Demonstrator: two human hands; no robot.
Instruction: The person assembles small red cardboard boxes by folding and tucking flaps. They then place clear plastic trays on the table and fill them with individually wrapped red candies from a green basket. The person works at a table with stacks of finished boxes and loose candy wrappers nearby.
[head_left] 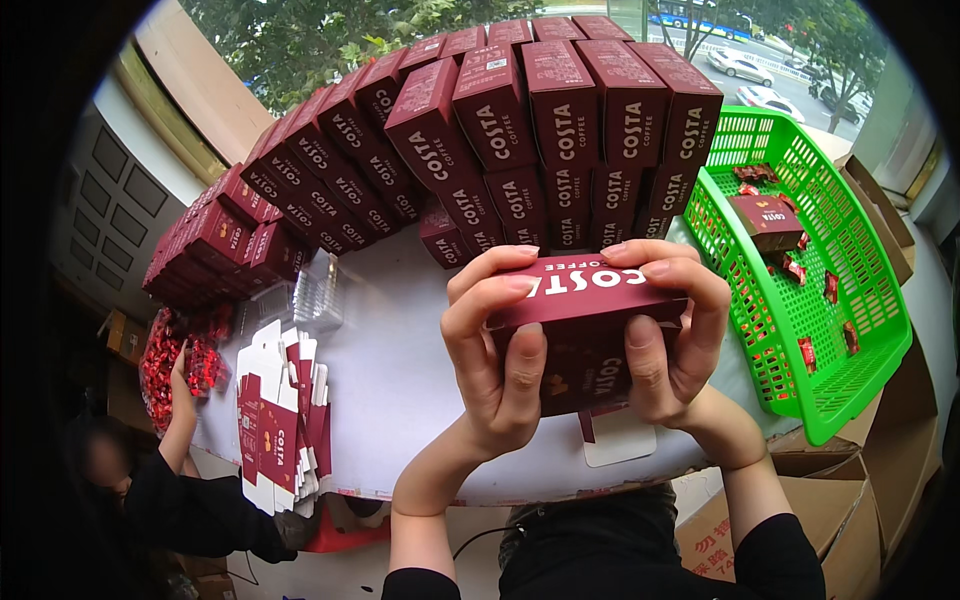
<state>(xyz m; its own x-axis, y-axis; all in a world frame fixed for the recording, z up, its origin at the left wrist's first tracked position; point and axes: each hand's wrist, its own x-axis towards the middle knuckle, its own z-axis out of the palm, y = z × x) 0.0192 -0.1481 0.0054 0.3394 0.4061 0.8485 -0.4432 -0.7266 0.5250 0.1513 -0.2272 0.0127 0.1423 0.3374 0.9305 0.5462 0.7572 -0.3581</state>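
Both my hands hold one dark red carton above the white table. My left hand grips its left end, fingers over the top edge and thumb on the front face. On the right end sits my right hand, gripping the same way. A white flap hangs below the carton. Behind it, many identical dark red cartons stand in stacked rows along the back of the table.
A green plastic basket on the right holds one dark red carton and several small red sachets. A pile of flat unfolded cartons lies at the left. Another person at lower left reaches into red sachets. Cardboard boxes stand lower right.
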